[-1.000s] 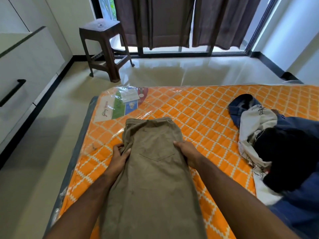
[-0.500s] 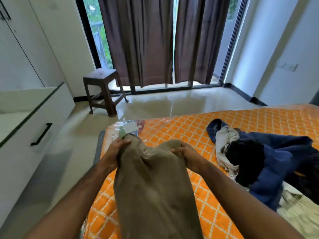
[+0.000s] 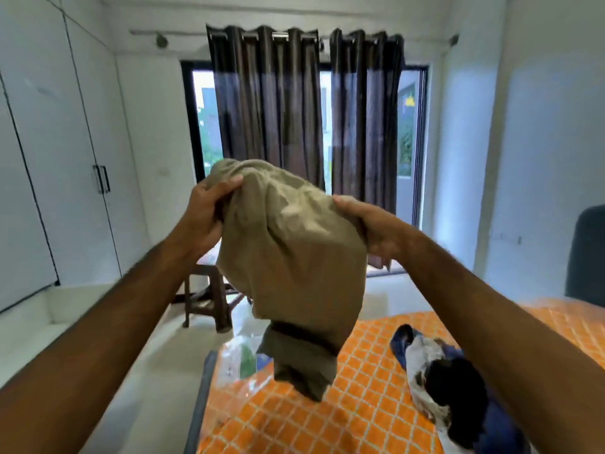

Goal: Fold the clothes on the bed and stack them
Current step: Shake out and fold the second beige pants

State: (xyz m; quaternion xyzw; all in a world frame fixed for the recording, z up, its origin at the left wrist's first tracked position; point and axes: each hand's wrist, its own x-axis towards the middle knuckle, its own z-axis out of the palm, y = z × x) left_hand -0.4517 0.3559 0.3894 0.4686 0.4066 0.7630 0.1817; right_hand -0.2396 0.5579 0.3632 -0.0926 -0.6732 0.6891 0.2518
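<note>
Khaki cotton trousers (image 3: 294, 257) hang bunched in the air above the orange diamond-patterned bed (image 3: 370, 381), clear of it. The left hand (image 3: 204, 217) grips one upper edge, fingers (image 3: 226, 188) curled round the cloth; the right hand (image 3: 376, 227) pinches the other. A heap of blue, white and black clothes (image 3: 442, 378) lies on the bed to the right.
</note>
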